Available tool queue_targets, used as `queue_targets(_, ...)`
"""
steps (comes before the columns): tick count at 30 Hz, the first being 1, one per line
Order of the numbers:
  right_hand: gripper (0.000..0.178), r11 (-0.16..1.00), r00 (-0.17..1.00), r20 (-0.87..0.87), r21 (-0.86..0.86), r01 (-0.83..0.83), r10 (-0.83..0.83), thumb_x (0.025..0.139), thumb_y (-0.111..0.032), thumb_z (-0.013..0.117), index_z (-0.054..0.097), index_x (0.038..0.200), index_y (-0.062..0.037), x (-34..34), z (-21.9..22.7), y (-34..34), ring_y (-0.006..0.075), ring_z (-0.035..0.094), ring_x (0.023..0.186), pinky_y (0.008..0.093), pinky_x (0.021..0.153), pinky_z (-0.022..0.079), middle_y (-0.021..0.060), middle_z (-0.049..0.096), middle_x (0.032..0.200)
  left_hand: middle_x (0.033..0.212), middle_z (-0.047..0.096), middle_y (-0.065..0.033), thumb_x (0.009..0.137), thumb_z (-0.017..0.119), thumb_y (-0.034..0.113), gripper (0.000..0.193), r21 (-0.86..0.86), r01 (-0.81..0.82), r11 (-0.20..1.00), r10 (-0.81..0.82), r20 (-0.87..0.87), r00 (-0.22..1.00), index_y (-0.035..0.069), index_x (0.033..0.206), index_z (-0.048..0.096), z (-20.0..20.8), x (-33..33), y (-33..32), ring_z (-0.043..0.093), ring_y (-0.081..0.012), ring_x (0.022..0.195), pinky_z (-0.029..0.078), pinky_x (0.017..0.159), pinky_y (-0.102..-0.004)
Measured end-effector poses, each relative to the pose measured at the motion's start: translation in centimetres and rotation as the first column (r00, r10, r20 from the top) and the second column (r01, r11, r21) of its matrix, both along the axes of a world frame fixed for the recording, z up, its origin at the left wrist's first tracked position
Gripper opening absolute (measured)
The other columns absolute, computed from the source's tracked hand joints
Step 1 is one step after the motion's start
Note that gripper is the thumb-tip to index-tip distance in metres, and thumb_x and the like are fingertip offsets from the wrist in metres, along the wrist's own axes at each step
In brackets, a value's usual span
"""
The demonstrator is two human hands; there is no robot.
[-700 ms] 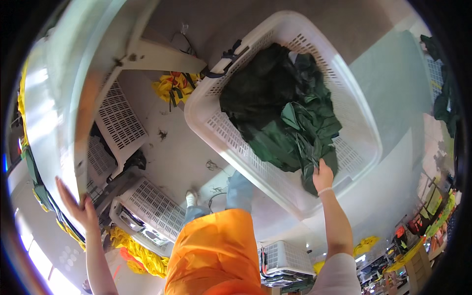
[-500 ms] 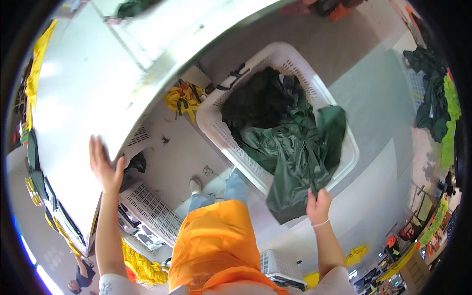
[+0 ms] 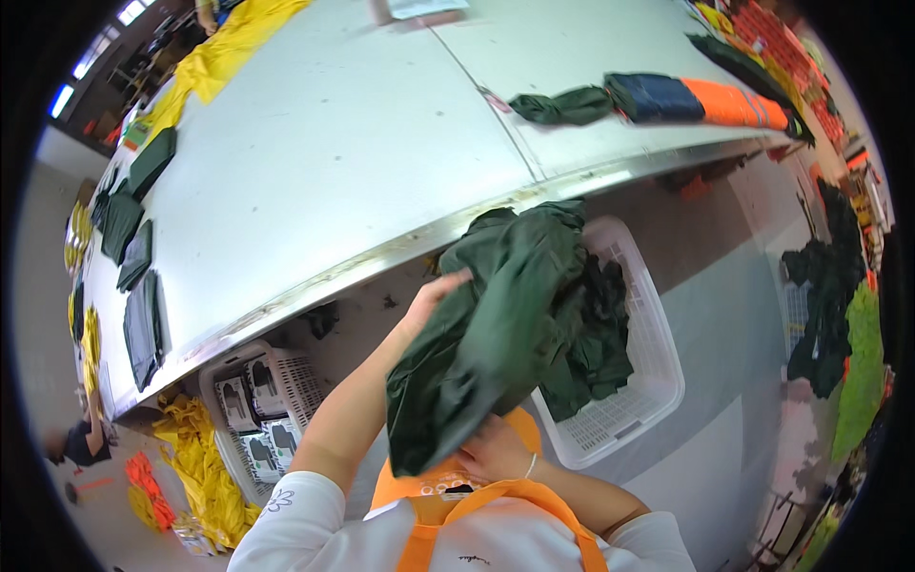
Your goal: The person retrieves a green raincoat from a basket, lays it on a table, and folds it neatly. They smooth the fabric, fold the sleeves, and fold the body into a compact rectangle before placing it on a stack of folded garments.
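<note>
A crumpled dark green garment [image 3: 496, 305] of thin, slightly shiny fabric hangs in front of me, partly blurred by motion. My left hand [image 3: 438, 296] grips its left side, the fingertips tucked behind the folds. At the garment's lower end, close to my orange apron, my right hand [image 3: 494, 450] holds the cloth, its fingers partly covered. Beyond the garment, to the right, is a white plastic basket [image 3: 658, 381] with more dark green fabric [image 3: 600, 353] in it. Whether the held garment still touches that pile is hidden.
A large white table [image 3: 315, 181] spans the far side. Folded dark green pieces [image 3: 124, 224] lie at its left; a navy-and-orange bundle [image 3: 705, 100] lies at its right. Below its left edge stand a basket of packages [image 3: 310, 381] and yellow fabric [image 3: 200, 458].
The dark green garment has come up out of the basket toward my body. My left hand has left the table edge and taken hold of it. The view has shifted toward the table.
</note>
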State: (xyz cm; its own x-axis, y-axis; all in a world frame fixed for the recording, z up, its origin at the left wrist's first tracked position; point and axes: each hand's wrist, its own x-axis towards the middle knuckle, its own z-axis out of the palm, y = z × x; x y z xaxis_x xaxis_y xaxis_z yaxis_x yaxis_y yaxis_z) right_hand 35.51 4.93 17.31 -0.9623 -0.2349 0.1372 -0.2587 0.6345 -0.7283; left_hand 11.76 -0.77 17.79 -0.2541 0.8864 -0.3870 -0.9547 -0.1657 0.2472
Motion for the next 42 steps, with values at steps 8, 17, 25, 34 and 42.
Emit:
queue_targets(8, 0.039, 0.427, 0.719, 0.652, -0.595, 0.681, -0.241, 0.082, -0.034, 0.065, 0.063, 0.108, -0.0041, -2.5, 2.1, 9.7, 0.0208, 0.064, 0.089, 0.0343, 0.078, 0.050, 0.0053, 0.067, 0.096, 0.117, 0.061, -0.0080, 0.048, 0.080, -0.011, 0.080, -0.102, -0.240, 0.965, 0.106, -0.688, 0.718, 0.000, 0.123, 0.054, 4.4, 2.5, -16.9, 0.057, -0.0204, 0.106, 0.045, 0.094, -0.0357)
queue_targets(17, 0.057, 0.025, 0.954, 0.199, -0.977, 0.210, -0.225, 0.088, 0.001, 0.052, 0.033, 0.141, -0.0018, -15.0, 10.0, -5.1, 0.0194, 0.051, 0.116, 0.0325, 0.101, 0.038, 0.0093, 0.050, 0.131, 0.132, 0.049, -0.0115, 0.061, 0.087, 0.020, 0.093, -0.130, 0.221, 0.967, -0.233, -0.803, 0.548, -0.001, 0.136, 0.037, 7.1, 1.6, -26.2, 0.043, -0.0178, 0.122, 0.032, 0.105, -0.0352)
queue_targets(25, 0.017, 0.977, 0.721, -0.660, -0.127, 0.171, -0.212, 0.071, -0.001, 0.061, 0.064, 0.086, -0.0063, -14.8, 13.1, -17.8, 0.0283, 0.061, 0.072, 0.0384, 0.067, 0.049, 0.0133, 0.064, 0.089, 0.150, 0.024, -0.0129, 0.069, 0.081, 0.029, 0.114, 0.168, -0.472, 0.866, 0.218, -0.975, 0.053, 0.008, 0.149, 0.002, 11.5, -2.0, -28.6, 0.034, -0.0226, 0.133, 0.028, 0.109, -0.0362)
queue_targets(34, 0.019, 0.885, 0.882, -0.087, -0.001, -0.465, 0.463, 0.080, -0.006, 0.058, 0.064, 0.098, -0.0049, -7.6, 1.5, -21.7, 0.0294, 0.063, 0.078, 0.0379, 0.074, 0.052, 0.0154, 0.065, 0.095, 0.055, 0.029, 0.0013, 0.086, 0.052, 0.025, 0.029, 0.646, -0.508, 0.571, 0.810, -0.544, 0.219, 0.016, 0.063, 0.038, 12.9, -1.6, -32.9, 0.039, -0.0171, 0.064, 0.040, 0.066, -0.0319)
queue_targets(42, 0.018, 0.766, 0.765, -0.108, -0.212, 0.607, -0.635, 0.094, -0.005, 0.047, 0.058, 0.107, 0.0030, -15.3, -2.1, 2.1, 0.0133, 0.059, 0.083, 0.0259, 0.077, 0.049, 0.0074, 0.063, 0.094, 0.047, 0.026, -0.0046, 0.085, 0.047, 0.010, 0.041, 0.777, 0.238, 0.583, 0.776, -0.619, 0.122, 0.010, 0.052, 0.023, 25.2, 5.0, -34.0, 0.025, -0.0229, 0.039, 0.021, 0.041, -0.0323)
